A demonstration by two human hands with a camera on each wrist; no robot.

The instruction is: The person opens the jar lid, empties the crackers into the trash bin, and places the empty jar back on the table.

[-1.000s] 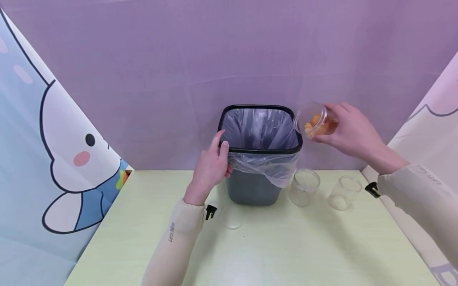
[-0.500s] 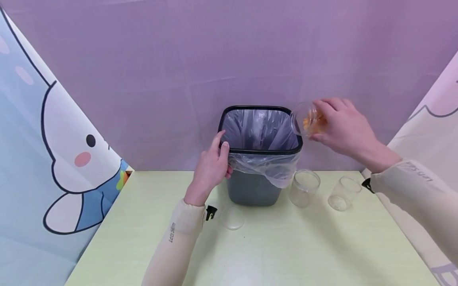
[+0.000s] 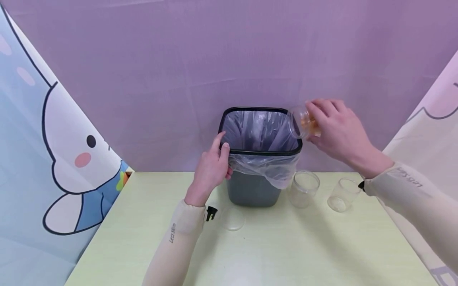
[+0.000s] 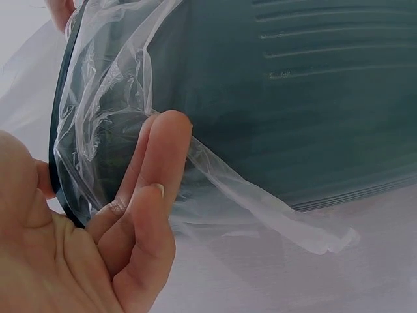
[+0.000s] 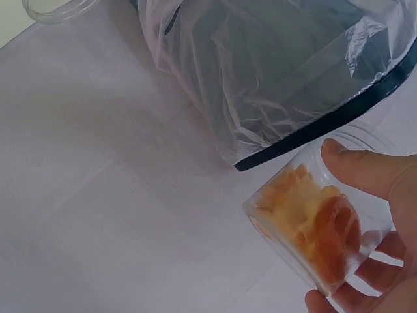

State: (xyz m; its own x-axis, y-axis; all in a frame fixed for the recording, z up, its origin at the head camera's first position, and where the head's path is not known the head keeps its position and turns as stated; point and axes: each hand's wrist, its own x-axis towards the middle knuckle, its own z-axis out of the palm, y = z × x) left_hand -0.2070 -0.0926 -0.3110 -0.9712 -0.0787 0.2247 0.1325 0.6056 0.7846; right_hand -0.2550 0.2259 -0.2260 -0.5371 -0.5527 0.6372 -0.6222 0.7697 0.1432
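Observation:
A dark grey trash bin with a black rim and a clear plastic liner stands upright on the table. My left hand grips its left front rim; in the left wrist view, the fingers curl below the rim against the liner. At the bin's right side, my right hand holds a clear jar tipped sideways. The jar's mouth overlaps the bin's right rim in the head view. Yellow and orange-red pieces lie inside the jar; their kind is unclear.
Two clear jars stand on the pale table right of the bin. A transparent round disc, perhaps a lid, lies in front of the bin. A purple cloth hangs behind, with printed cloths at both sides.
My right hand has carried the tilted jar leftward, bringing its mouth over the bin's right rim. The left hand keeps its grip on the bin.

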